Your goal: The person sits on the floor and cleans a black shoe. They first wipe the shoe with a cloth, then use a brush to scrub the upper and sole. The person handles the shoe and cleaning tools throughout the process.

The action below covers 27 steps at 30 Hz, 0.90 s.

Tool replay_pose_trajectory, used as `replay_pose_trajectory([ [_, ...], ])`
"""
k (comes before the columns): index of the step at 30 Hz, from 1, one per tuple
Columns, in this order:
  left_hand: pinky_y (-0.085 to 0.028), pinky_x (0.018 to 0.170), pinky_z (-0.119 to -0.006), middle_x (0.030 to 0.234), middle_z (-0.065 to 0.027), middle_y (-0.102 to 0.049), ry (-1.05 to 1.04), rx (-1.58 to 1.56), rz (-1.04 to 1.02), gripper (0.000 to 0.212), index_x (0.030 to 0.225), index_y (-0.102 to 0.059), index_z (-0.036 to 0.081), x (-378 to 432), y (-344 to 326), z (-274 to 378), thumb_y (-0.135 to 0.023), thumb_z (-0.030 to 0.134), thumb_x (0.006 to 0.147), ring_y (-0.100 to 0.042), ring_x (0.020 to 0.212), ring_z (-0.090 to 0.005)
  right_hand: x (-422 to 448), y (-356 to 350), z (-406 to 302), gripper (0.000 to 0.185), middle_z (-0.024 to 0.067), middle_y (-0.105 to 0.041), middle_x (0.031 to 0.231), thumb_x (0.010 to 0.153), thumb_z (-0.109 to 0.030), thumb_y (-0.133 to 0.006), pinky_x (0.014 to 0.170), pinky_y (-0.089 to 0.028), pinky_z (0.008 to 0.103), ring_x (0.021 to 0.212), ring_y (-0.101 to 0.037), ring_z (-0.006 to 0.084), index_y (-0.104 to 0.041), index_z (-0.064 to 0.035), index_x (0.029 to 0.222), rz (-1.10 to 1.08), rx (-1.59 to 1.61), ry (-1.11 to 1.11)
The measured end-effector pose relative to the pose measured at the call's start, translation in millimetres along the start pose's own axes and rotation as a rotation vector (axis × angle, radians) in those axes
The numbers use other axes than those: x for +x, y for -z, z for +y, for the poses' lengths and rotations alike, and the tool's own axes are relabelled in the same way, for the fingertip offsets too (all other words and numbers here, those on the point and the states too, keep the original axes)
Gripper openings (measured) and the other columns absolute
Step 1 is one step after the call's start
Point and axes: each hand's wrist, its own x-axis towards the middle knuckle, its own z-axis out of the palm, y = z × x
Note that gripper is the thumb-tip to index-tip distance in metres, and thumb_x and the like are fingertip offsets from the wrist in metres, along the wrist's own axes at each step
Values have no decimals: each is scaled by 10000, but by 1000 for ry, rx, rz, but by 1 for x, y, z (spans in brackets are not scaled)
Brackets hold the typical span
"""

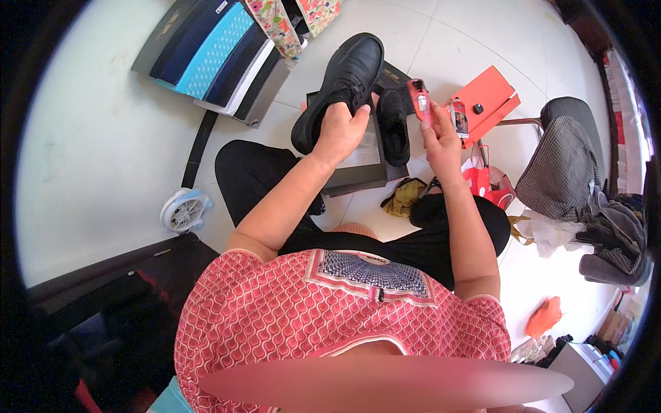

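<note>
My left hand [341,131] reaches into the opening of a black lace-up shoe [353,67] and holds it up, toe pointing away from me. In my right hand [442,147] is a small red plastic bottle [421,103] with a dark tip at its far end, apart from the shoe. Between the two hands, a second black shoe [393,131] lies over the edge of a dark shoebox [356,178]. Beyond my right hand, a red printed packet [458,118] and a small black round cap [477,108] rest on an orange-red box [485,88].
Stacked shoeboxes [217,57] stand by the wall at the left, near a white fan-like wheel [182,210]. A yellowish cloth [405,199] lies on the tiled floor between my legs. To the right are a red bag [477,178] and a chair with a checked cloth [560,168].
</note>
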Motion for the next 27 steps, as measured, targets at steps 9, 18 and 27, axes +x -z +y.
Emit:
replay_pose_trajectory([
  [9,-437,709,-493,756,-307,-574,42,-144,-49,280,754,-546,-108,-21,-27,-4,-606,163,794,-564,758,-461,-20,-34,-10,475,62,-613,752,866,-115,-598,651,-472,252,665,-551,96,-460,-97,1320,-83,-4,-3],
  [18,-456,749,-386,816,-199,-611,-161,-230,-76,213,940,-566,-94,-49,-36,-10,-538,72,810,-592,774,-316,13,-15,-1,459,44,-538,745,861,-121,-605,578,-402,249,614,-496,105,-484,-78,1302,84,-124,11],
  [27,-426,599,-485,664,-279,-540,-150,32,-321,162,713,-539,-72,-38,-15,-24,-548,79,772,-543,652,-447,10,-1,-22,458,74,-611,851,852,-140,-619,661,-437,257,725,-553,107,-503,-75,1291,-213,-125,-83],
])
